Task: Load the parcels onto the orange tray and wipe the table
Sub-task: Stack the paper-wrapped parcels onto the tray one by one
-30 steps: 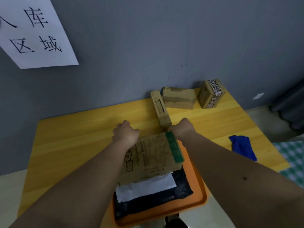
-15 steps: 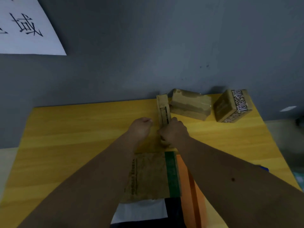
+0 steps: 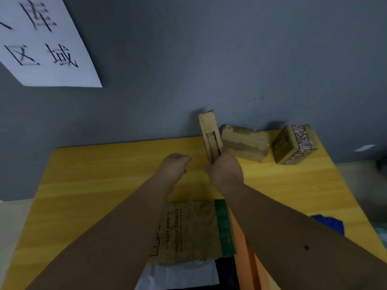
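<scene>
My right hand [image 3: 227, 169] grips the near end of a narrow cardboard box [image 3: 210, 135] and holds it tilted up above the yellow table [image 3: 104, 174]. My left hand [image 3: 174, 165] hovers just left of it, fingers curled, holding nothing. A brown paper parcel with a green stripe [image 3: 194, 229] lies on top of a white parcel [image 3: 180, 275] and a black parcel [image 3: 226, 273] on the orange tray [image 3: 244, 254] near me. A flat brown box [image 3: 245, 143] and a patterned box [image 3: 293, 144] rest at the table's back right by the wall.
A blue cloth [image 3: 333, 223] lies at the table's right edge, partly hidden by my right arm. A grey wall [image 3: 209, 59] rises right behind the table, with a white paper sign [image 3: 39, 42] at the upper left. Floor shows beyond both table sides.
Both hands left the brown parcel on the tray and reached forward. My right hand took hold of the narrow box and lifted its far end off the table.
</scene>
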